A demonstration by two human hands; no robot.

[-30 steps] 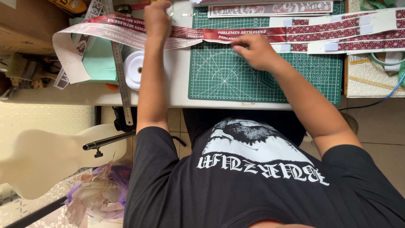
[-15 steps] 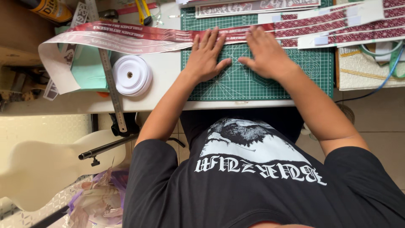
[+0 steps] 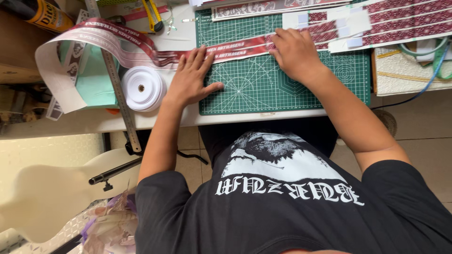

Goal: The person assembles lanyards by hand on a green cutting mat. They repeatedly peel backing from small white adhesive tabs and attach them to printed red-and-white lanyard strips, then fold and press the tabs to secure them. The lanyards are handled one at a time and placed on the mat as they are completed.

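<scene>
- At the far left, a long red-and-white printed ribbon loops over a pale green sheet on the counter.
- A metal ruler lies lengthwise across the counter, its near end past the edge.
- Just right of the ruler sits a roll of white ribbon, flat on its side.
- The left hand lies flat, fingers spread wide, at the left edge of the green cutting mat; its fingertips press the printed ribbon and it grips nothing.
- The ribbon runs on rightward across the top of the mat.
- The right hand rests palm down on that ribbon, fingers loosely together, pinning it to the mat rather than grasping it.
- Beyond it, more red patterned strips lie side by side at the upper right.
</scene>
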